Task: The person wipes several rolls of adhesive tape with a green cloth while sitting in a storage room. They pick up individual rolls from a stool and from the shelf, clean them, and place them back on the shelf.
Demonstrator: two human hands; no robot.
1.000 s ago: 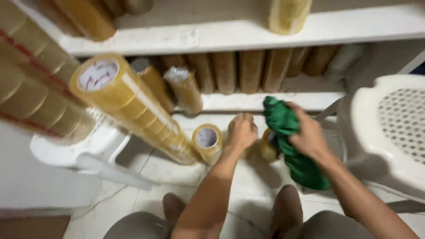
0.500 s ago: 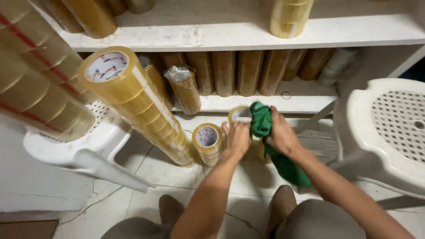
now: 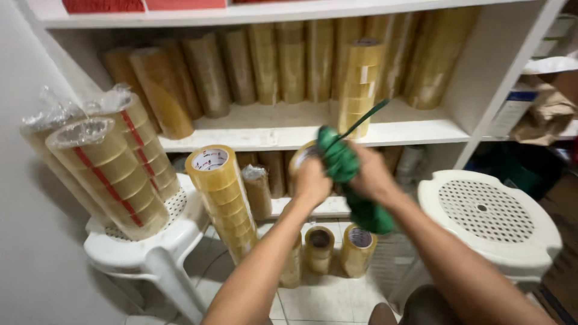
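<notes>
The left hand [image 3: 312, 180] has its grip closed round a roll of tape [image 3: 303, 157], held up in front of the shelf [image 3: 289, 129]. The right hand [image 3: 368, 174] clutches a green cloth [image 3: 344, 165] bunched against the roll, its loose tail hanging below the grip.

The roll could slip, I judge, since the cloth pushes on it from the right while only the left fingers steady it. A drop would land it among the three rolls on the floor [image 3: 334, 247] directly under the grip. The dangling cloth could also catch the tall stack of tape [image 3: 224, 198] leaning just left of the grip and tip it.

Further left, wrapped stacks [image 3: 111, 174] rest on a white stool [image 3: 150, 247]; another stool [image 3: 490, 219] crowds the right arm.
</notes>
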